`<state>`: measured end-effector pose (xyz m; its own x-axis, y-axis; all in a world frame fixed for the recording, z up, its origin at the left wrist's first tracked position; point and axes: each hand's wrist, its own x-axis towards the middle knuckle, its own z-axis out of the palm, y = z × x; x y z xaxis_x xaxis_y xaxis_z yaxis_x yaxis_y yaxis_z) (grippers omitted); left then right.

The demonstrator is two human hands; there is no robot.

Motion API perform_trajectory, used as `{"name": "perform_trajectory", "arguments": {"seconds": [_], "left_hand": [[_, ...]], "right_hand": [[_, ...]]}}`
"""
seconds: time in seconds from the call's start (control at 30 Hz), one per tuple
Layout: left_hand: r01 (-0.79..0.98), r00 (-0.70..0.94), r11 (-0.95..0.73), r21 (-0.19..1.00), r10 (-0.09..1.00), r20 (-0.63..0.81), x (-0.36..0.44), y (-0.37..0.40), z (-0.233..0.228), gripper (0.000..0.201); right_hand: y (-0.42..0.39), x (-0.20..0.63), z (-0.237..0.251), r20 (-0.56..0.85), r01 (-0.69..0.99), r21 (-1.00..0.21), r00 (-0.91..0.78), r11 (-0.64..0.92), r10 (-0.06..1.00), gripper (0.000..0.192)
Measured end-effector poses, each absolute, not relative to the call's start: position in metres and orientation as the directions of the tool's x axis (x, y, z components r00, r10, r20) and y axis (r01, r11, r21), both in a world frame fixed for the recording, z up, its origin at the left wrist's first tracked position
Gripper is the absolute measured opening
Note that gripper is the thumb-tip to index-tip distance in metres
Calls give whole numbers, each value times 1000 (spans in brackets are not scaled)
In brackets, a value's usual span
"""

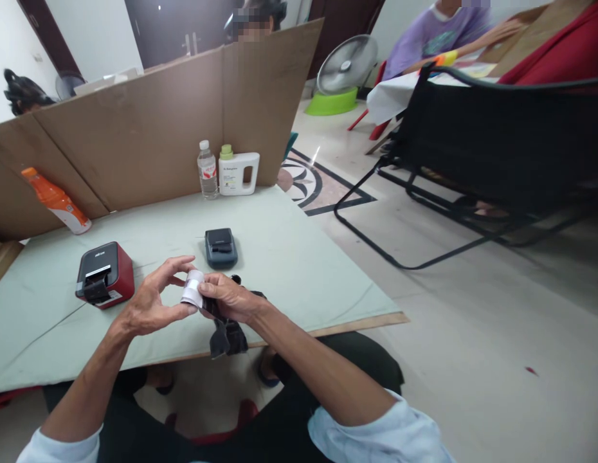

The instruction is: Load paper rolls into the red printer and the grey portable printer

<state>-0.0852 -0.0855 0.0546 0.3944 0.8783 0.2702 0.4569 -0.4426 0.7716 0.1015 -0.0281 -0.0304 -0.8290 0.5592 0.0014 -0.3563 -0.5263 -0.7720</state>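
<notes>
Green-topped table (289, 257) with cardboard screen (149, 128) behind: left hand (154, 302) and right hand (229, 299) both pinch small white roll (191, 288), dark device (226, 334) under right hand.

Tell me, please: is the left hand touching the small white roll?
Touching. The head view shows the left hand with thumb and fingertips pressed on the white roll; no gap appears.

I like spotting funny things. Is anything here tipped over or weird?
Yes: the orange bottle leans tilted against the cardboard wall, while the water bottle and white jug stand upright. Nothing looks spilled.
</notes>
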Motion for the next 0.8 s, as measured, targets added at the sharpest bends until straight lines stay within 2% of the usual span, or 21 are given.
{"name": "perform_trajectory", "arguments": {"seconds": [0.1,0.23,0.27,0.3,0.37,0.47,0.5,0.57,0.63,0.73,0.77,0.8], "left_hand": [[495,461,-505,707,843,279,-85,-84,59,77],[686,644,-633,359,758,105,-76,-85,88,69],[701,660,-648,298,748,75,-74,-86,92,68],[703,661,-651,285,746,75,-72,-86,93,69],[663,618,-624,415,768,168,-71,-86,84,74],[424,461,-534,732,822,333,-78,-85,55,80],[351,428,-508,786,834,348,-80,-84,48,81],[337,436,-509,792,830,348,-84,-84,45,85],[486,532,-573,659,793,297,-84,-85,59,82],[672,663,-663,330,737,130,-77,-87,88,68],[685,673,-671,282,732,106,-75,-88,93,67],[685,669,-668,291,734,112,-74,-88,93,69]], "right_hand": [[-26,103,-29,24,-357,-792,-828,-495,560,59],[-22,103,-27,49,-339,-859,-799,-383,599,52],[-22,103,-27,53,-346,-860,-791,-374,610,52],[-21,103,-27,58,-361,-852,-785,-379,617,52],[-22,103,-29,69,-393,-819,-791,-418,608,56],[-23,104,-33,82,-414,-779,-812,-470,578,61],[-23,104,-33,85,-414,-777,-815,-474,573,62],[-23,105,-33,87,-402,-792,-820,-460,565,61],[-21,105,-33,88,-375,-829,-819,-414,566,56],[-19,104,-32,99,-363,-870,-793,-334,601,50],[-19,104,-32,100,-367,-869,-788,-333,608,50],[-19,104,-32,97,-373,-860,-789,-349,606,52]]}}
